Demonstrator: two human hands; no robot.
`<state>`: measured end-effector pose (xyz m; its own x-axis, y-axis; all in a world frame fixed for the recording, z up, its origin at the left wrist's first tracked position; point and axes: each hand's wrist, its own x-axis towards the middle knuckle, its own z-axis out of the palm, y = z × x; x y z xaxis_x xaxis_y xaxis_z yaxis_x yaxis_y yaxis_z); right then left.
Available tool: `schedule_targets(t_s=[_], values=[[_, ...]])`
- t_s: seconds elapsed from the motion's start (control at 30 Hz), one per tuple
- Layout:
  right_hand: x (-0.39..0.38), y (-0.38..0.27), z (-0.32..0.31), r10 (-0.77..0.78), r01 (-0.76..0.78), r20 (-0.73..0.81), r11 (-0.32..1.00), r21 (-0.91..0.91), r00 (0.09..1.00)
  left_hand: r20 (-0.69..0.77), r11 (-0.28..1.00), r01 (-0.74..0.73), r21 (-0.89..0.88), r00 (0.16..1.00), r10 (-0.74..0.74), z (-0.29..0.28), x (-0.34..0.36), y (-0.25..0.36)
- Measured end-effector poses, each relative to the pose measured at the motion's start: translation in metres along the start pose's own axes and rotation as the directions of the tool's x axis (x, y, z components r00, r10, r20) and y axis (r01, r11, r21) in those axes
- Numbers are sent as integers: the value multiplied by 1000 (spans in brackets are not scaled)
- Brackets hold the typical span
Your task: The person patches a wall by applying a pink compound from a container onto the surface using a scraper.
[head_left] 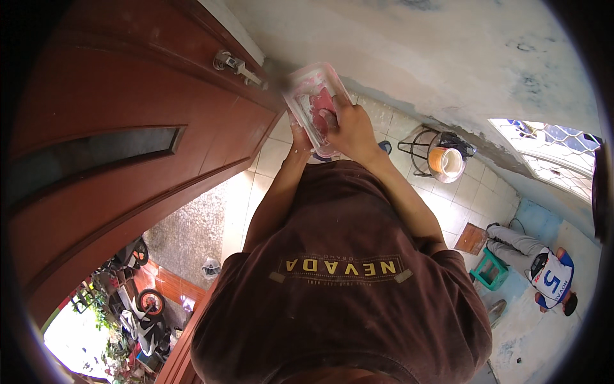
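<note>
While the left hand (pixel 299 137) is gripping the pink tray (pixel 336 78) above the tiled floor (pixel 464 195), the right hand (pixel 355 131) is holding a red scraper (pixel 323 100) inside it, apparently working white paste (pixel 305 104), the next move seemingly calling for a level tray.

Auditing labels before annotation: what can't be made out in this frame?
All in the head view:
- Left hand: fingers mostly hidden by the pink tray.
- Red flat tool: partly covered by the right hand.
- Gap between door handle and pink tray: blurred dark patch.
- Orange bucket: contents too small to identify.
- Co-worker: hands too small to read.
- Door: far side cut off by the fisheye rim.
</note>
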<state>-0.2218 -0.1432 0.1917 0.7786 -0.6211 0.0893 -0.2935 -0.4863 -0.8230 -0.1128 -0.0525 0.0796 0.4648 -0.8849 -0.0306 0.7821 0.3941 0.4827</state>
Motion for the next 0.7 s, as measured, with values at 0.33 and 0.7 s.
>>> schedule_targets(t_s=[0.33, 0.7], values=[[1, 19, -27, 152, -169, 114, 972, 162, 982, -191, 995, 100, 1, 977, -98, 11, 1, -2], [-8, 59, -27, 369, -355, 229, 323, 878, 901, -376, 999, 41, 0, 926, -38, -6, -3, 0]])
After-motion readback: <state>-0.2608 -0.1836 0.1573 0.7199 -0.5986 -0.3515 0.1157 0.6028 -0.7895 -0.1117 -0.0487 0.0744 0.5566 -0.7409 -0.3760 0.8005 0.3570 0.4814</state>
